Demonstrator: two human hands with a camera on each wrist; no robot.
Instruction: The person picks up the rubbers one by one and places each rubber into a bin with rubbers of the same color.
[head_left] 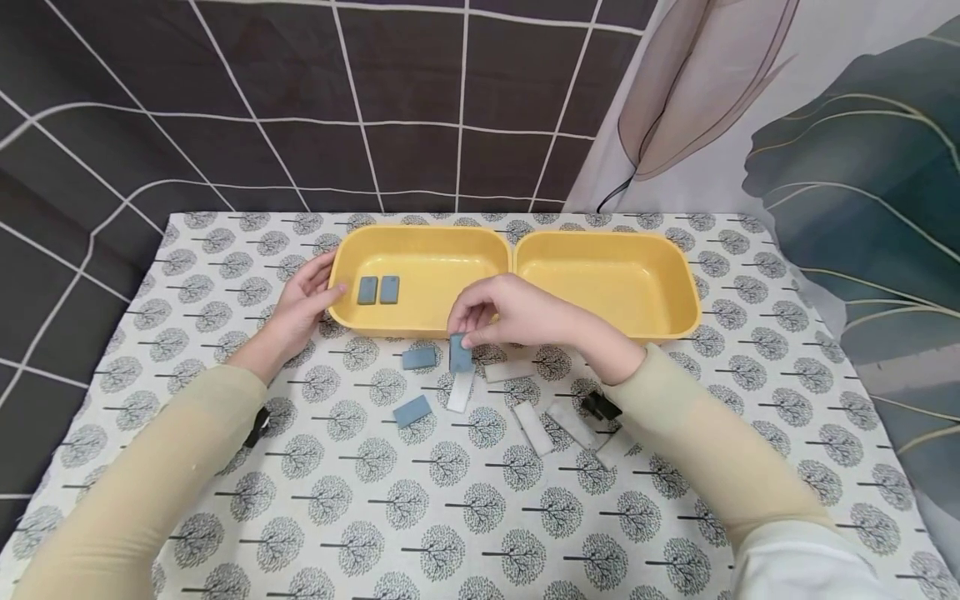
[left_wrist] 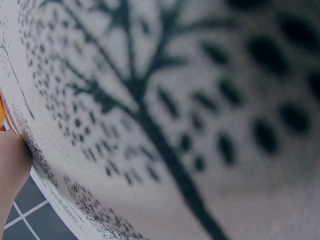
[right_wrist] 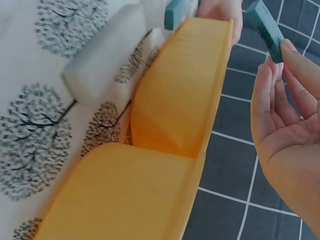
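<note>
My right hand (head_left: 517, 310) pinches a small blue-grey rectangular block (head_left: 461, 353) between thumb and fingers, above the cloth just in front of the yellow bins. In the right wrist view, the same block (right_wrist: 265, 30) shows dark smudges along one side. My left hand (head_left: 298, 304) grips the left end of the left yellow bin (head_left: 423, 325), thumb at the rim. Two blue-grey blocks, one (head_left: 367, 290) beside the other (head_left: 389, 289), lie inside that bin near its left end. Two more blue-grey blocks, one (head_left: 418, 358) behind the other (head_left: 412, 411), rest on the cloth.
Another yellow bin (head_left: 607, 325) stands against the first one's right side. Several white blocks, among them one (head_left: 533, 428) set slantwise, lie on the tree-print cloth (head_left: 450, 517). A black object (head_left: 602, 406) sits below my right wrist. Dark tiled-pattern fabric (head_left: 405, 83) hangs behind.
</note>
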